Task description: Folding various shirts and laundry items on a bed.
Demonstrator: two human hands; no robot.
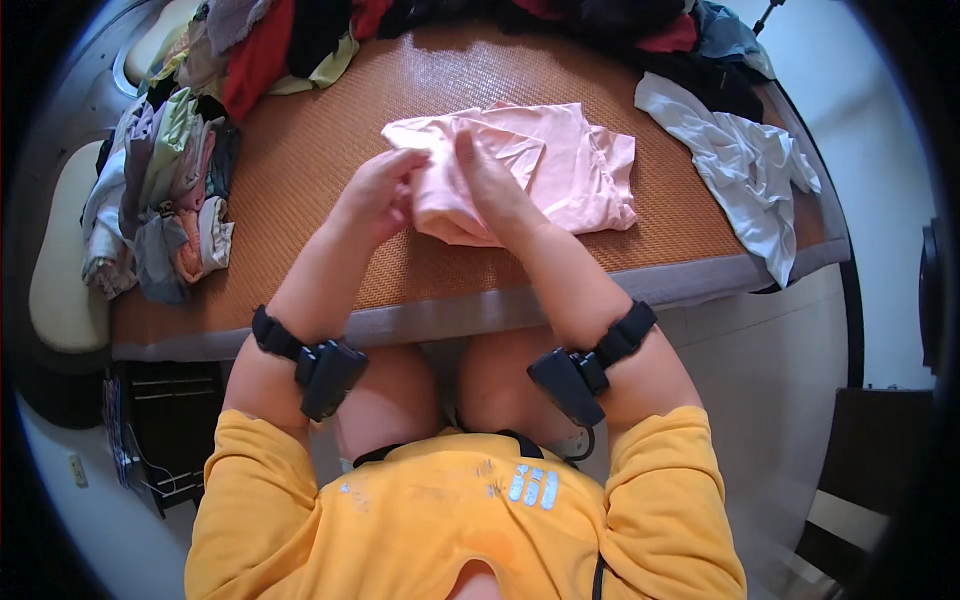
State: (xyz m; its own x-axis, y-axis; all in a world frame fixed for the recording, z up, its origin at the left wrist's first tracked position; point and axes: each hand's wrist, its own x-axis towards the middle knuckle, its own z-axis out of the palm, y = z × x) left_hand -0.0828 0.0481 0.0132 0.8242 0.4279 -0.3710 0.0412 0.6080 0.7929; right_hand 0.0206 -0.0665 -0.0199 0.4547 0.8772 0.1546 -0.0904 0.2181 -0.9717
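Note:
A pink garment (585, 170), perhaps a shirt, lies partly folded on the woven mat in front of me. Its left part is turned over into a thick, rounded fold. My left hand (380, 192) is closed on the left edge of that fold, fingers curled at the cloth. On the fold's right side, my right hand (497, 192) grips the fabric from above, one digit stretched along it; some of its fingers are hidden by the cloth. To the right, the garment's layers lie flat but somewhat wrinkled.
A brown woven mat (290, 215) with a grey border covers the bed. Folded clothes (165, 190) stand stacked at the left. A heap of mixed clothes (270, 50) runs along the far edge. One crumpled white garment (745, 170) hangs slightly over the right edge.

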